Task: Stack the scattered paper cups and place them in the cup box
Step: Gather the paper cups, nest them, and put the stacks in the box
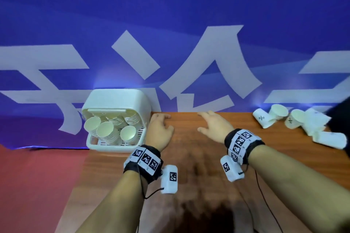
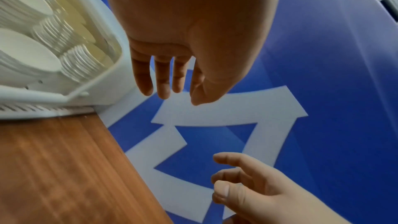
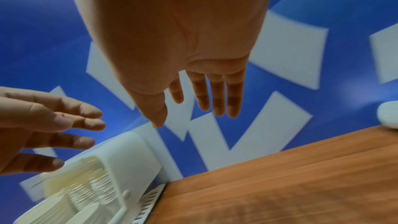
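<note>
Cup box [image 1: 117, 100] at far left is already holding several cup stacks [image 1: 106, 131]. Our left hand [image 1: 160, 130] and right hand [image 1: 214, 126] are hovering empty, fingers relaxed and spread. Scattered paper cups [image 1: 295, 123] are still lying loose at far right, well apart. Wooden table [image 1: 189, 157]; blue banner [image 1: 170, 15] is hanging behind.

white plastic cup box [image 1: 115, 100], slatted front; cream-lined stacked paper cups [image 1: 106, 131] inside. reddish-brown wood-grain desk [image 1: 189, 157]. scattered white paper cups [image 1: 263, 120] with small dark marks. blue backdrop banner [image 1: 170, 5], large white characters. black wristbands [image 1: 145, 161] with black-and-white square markers.
</note>
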Demonstrator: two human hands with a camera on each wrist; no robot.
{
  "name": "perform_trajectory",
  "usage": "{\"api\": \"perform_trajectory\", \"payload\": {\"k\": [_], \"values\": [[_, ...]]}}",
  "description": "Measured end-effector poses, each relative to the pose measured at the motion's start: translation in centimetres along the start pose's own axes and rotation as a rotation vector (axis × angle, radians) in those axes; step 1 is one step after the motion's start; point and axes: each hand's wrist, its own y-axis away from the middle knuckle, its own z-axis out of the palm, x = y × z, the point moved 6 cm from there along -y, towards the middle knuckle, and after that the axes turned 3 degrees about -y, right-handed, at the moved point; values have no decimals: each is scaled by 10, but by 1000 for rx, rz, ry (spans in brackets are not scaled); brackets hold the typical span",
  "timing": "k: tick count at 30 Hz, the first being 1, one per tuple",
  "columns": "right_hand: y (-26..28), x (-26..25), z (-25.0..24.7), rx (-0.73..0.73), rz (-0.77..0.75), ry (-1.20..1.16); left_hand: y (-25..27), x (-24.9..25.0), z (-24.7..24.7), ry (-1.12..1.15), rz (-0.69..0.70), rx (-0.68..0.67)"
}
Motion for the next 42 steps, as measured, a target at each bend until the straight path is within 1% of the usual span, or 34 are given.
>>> {"api": "perform_trajectory", "payload": {"k": [5, 12, 18, 21, 24, 29, 34, 37, 39, 42], "values": [[33, 75, -30, 36, 84, -42, 4, 60, 60, 18, 42, -79], [74, 186, -67, 104, 209, -140, -4, 139, 146, -28, 108, -194], [89, 276, -91, 131, 318, -193, -20, 186, 216, -99, 142, -288], [89, 311, -91, 146, 348, -259, -28, 199, 245, -134, 148, -341], [84, 336, -85, 132, 359, -313, -39, 205, 269, -182, 148, -371], [70, 373, -69, 113, 392, -395, -59, 204, 314, -280, 155, -453], [52, 403, -61, 141, 410, -433, -78, 203, 357, -326, 195, -527], [38, 417, -60, 198, 402, -398, -87, 202, 379, -318, 194, -559], [29, 422, -61, 249, 361, -334, -92, 200, 395, -314, 195, -583], [14, 422, -66, 284, 288, -211, -96, 197, 416, -291, 167, -619]]}}
